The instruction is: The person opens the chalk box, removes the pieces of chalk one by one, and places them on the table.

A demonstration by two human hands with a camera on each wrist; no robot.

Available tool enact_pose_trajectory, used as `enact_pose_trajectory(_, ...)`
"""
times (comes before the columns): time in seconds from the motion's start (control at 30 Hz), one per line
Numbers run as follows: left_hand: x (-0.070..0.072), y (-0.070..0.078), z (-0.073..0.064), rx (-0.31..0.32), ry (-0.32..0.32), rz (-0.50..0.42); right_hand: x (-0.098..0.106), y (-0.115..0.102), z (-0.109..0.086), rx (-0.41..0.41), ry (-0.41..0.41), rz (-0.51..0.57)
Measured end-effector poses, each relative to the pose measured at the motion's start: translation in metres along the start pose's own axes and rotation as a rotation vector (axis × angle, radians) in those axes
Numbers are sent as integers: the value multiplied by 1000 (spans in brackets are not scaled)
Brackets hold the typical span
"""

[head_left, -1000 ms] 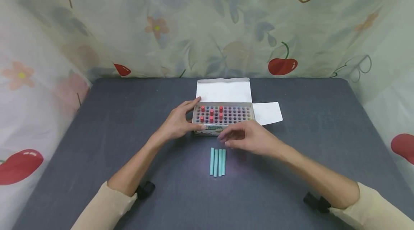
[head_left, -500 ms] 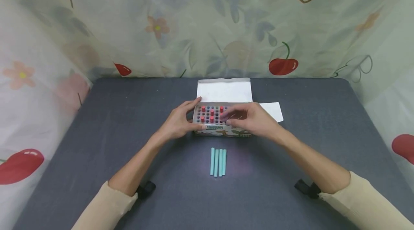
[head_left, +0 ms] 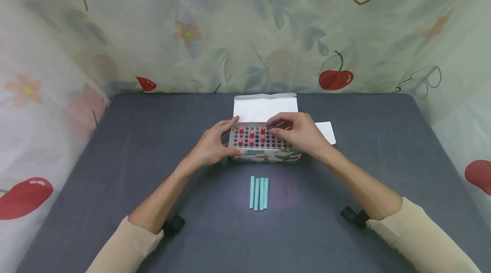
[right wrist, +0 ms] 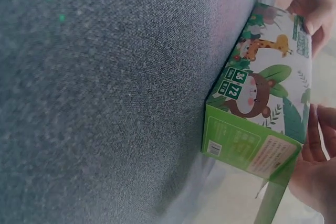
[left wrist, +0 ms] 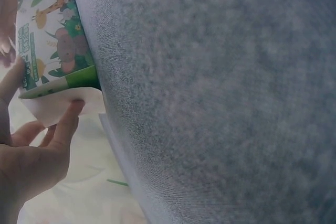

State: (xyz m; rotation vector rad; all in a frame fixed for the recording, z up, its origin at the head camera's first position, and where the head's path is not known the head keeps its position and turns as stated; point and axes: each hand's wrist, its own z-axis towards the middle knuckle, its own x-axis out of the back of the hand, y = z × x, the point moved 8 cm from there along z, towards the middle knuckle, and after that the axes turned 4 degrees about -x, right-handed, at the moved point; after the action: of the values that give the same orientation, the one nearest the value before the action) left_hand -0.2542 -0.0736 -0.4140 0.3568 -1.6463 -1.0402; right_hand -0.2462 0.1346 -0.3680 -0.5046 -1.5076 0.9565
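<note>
A cardboard chalk box (head_left: pixel 274 157) with printed animals stands open on the table, its top holding a grid of round holes. Several red chalk sticks (head_left: pixel 251 134) poke up from holes in its left half. My left hand (head_left: pixel 210 144) grips the box's left end, thumb at the front and fingers reaching toward the back. Over the right half is my right hand (head_left: pixel 297 132), fingers bent and thumb and fingertips right beside the back red chalk of the rightmost red column. I cannot tell whether they pinch a chalk. Several turquoise chalk sticks (head_left: pixel 258 194) lie side by side in front.
The white lid (head_left: pixel 264 106) is folded back behind the box, and a white side flap (head_left: pixel 326 132) sticks out right. All this is on a dark grey table (head_left: pixel 172 111). A patterned cloth (head_left: pixel 245 30) hangs behind and along both sides.
My right hand has moved from in front of the box, up over its holes and toward the back. The left hand, box and turquoise chalks keep their places.
</note>
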Motion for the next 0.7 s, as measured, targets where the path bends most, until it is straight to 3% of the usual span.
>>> enact_pose_trajectory(0.3, -1, 1, 1, -5, 0, -7, -3, 6, 9, -17, 16, -1)
enact_pose_trajectory(0.7, -1, 2, 0, -2, -7, -7, -12, 11, 18, -69, -43, -166)
